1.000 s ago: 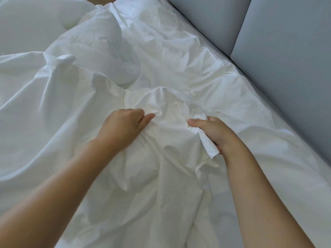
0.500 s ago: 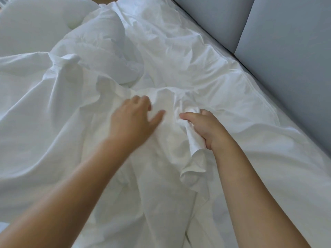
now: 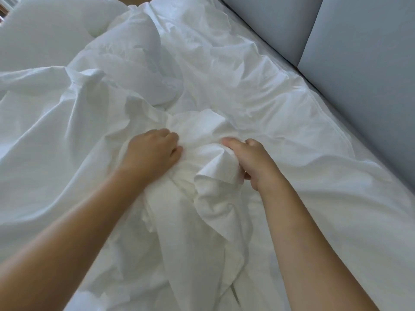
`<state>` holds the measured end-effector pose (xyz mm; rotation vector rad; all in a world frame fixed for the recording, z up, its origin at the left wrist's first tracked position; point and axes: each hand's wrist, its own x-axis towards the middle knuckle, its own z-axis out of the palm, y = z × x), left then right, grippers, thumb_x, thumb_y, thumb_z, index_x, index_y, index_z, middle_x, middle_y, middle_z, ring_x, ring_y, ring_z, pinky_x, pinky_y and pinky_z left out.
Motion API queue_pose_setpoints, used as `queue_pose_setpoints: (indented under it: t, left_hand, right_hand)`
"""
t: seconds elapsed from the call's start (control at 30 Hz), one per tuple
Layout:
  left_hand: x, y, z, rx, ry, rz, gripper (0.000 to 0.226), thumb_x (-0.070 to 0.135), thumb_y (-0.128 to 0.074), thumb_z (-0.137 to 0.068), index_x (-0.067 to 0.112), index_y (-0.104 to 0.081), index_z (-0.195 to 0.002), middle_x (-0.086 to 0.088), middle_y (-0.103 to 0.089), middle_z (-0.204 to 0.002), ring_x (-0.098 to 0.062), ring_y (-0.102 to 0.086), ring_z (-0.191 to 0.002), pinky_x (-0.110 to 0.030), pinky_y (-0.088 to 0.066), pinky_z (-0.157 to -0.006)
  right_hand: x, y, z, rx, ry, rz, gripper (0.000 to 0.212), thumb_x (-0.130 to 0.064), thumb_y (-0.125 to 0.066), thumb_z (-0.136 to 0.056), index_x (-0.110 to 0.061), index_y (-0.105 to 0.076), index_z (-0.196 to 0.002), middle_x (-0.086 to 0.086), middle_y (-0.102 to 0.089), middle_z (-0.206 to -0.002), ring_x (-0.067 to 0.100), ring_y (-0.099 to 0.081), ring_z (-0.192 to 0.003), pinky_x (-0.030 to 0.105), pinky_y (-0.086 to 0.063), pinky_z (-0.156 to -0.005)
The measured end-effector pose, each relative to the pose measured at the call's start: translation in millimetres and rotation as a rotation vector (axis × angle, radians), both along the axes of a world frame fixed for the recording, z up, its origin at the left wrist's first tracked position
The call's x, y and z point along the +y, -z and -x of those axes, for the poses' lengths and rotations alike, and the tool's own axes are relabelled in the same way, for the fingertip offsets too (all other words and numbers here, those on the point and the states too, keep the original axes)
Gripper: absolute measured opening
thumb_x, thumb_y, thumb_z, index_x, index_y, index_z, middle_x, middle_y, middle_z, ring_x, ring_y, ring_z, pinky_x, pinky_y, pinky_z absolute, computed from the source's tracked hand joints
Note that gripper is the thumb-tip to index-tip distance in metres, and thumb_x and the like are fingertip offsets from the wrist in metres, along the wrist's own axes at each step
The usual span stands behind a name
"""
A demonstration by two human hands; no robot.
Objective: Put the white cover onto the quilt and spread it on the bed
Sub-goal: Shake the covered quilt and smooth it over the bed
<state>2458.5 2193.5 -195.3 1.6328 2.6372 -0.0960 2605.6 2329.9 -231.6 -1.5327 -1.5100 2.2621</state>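
Head view: we see the left hand w/ fingers curled into a bunch of the cover at frame ctr, and the right hand just beside it fisted round a fold of the same cloth, prob. so both can work along the layers hunting a corner or opening. The cover lies crumpled over the bed; a puffy white mass at upper left may be the quilt, we can't tell for sure, and grey panels fill the upper right. No brand, label or writing readable.
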Motion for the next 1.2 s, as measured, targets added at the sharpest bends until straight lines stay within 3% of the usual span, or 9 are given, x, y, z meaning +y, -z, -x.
queue_pose_setpoints:
  t: [0.1,0.23,0.43,0.53,0.67,0.83,0.93,1.03,1.2]
  left_hand:
    - [13,-2,-33,-0.143,0.078,-0.220,0.040,0.045,-0.044,-0.083,0.009,-0.061,-0.075,-0.004,-0.058,-0.071,-0.026,-0.056,-0.064,-0.031,-0.041,-0.058]
    - [28,11,-58,-0.509,-0.199,-0.042,0.042,0.049,-0.054,-0.081,0.019,-0.056,-0.110,0.006,-0.051,-0.101,-0.014,-0.053,-0.089,-0.028,-0.041,-0.076]
    - [37,31,-50,-0.718,-0.193,-0.017,0.022,0.040,-0.054,-0.070,0.022,-0.042,-0.067,0.003,-0.050,-0.075,-0.018,-0.047,-0.072,-0.025,-0.031,-0.059]
    - [34,28,-56,-0.736,-0.222,-0.095,0.024,0.025,-0.058,-0.078,0.002,-0.055,-0.082,-0.004,-0.060,-0.083,-0.019,-0.050,-0.076,-0.024,-0.035,-0.059]
    - [29,26,-53,-0.786,-0.336,-0.209,0.008,0.008,-0.054,-0.086,0.009,-0.061,-0.089,0.012,-0.057,-0.069,-0.003,-0.049,-0.061,-0.012,-0.037,-0.051]
    - [29,26,-51,-0.944,-0.409,-0.337,0.017,0.001,-0.060,-0.085,0.014,-0.069,-0.090,0.008,-0.067,-0.076,-0.003,-0.060,-0.070,-0.019,-0.047,-0.063]
    - [31,21,-49,-1.012,-0.440,-0.342,0.028,-0.003,-0.060,-0.083,0.022,-0.061,-0.071,0.020,-0.057,-0.049,0.009,-0.050,-0.046,-0.006,-0.037,-0.047]
    - [32,19,-46,-1.032,-0.462,-0.333,0.032,-0.002,-0.056,-0.085,0.024,-0.054,-0.068,0.023,-0.051,-0.041,0.009,-0.047,-0.040,-0.004,-0.033,-0.042]
    - [35,16,-44,-1.030,-0.489,-0.339,0.031,-0.001,-0.055,-0.085,0.024,-0.056,-0.067,0.015,-0.055,-0.053,0.003,-0.047,-0.048,-0.007,-0.035,-0.043]
  right_hand:
    - [-1,4,0,0.006,0.051,0.016,0.041,-0.044,-0.063,-0.080,-0.013,-0.060,-0.106,0.003,-0.066,-0.101,0.019,-0.063,-0.084,0.028,-0.047,-0.063]
    - [1,5,-12,0.376,0.165,0.400,0.059,-0.053,-0.038,-0.092,-0.006,-0.063,-0.116,0.016,-0.067,-0.114,0.028,-0.065,-0.105,0.039,-0.050,-0.093]
    - [-19,23,-29,0.786,0.496,0.765,0.028,-0.019,-0.058,-0.065,-0.005,-0.074,-0.084,0.013,-0.068,-0.093,0.026,-0.066,-0.087,0.035,-0.051,-0.087]
    - [-33,24,-24,0.771,0.429,0.643,0.034,-0.006,-0.043,-0.083,-0.006,-0.068,-0.106,0.016,-0.066,-0.104,0.027,-0.065,-0.094,0.033,-0.053,-0.084]
    - [-38,25,-22,0.773,0.476,0.556,0.034,0.000,-0.043,-0.080,-0.004,-0.063,-0.106,0.012,-0.065,-0.097,0.024,-0.060,-0.093,0.030,-0.047,-0.085]
    - [-37,29,-17,0.300,0.292,0.016,0.027,-0.002,-0.053,-0.085,-0.017,-0.067,-0.103,0.003,-0.070,-0.098,0.021,-0.066,-0.090,0.033,-0.054,-0.075]
    - [-32,28,-13,0.176,0.196,-0.105,0.014,-0.017,-0.060,-0.085,-0.015,-0.064,-0.098,-0.001,-0.068,-0.093,0.018,-0.064,-0.086,0.034,-0.053,-0.073]
    - [-34,22,-9,0.225,0.133,-0.098,0.021,-0.024,-0.057,-0.087,-0.006,-0.064,-0.094,0.005,-0.066,-0.084,0.020,-0.061,-0.080,0.033,-0.048,-0.069]
    - [-40,16,-9,0.379,0.050,-0.207,0.022,-0.022,-0.050,-0.095,-0.025,-0.065,-0.111,-0.008,-0.069,-0.105,0.006,-0.064,-0.099,0.028,-0.053,-0.087]
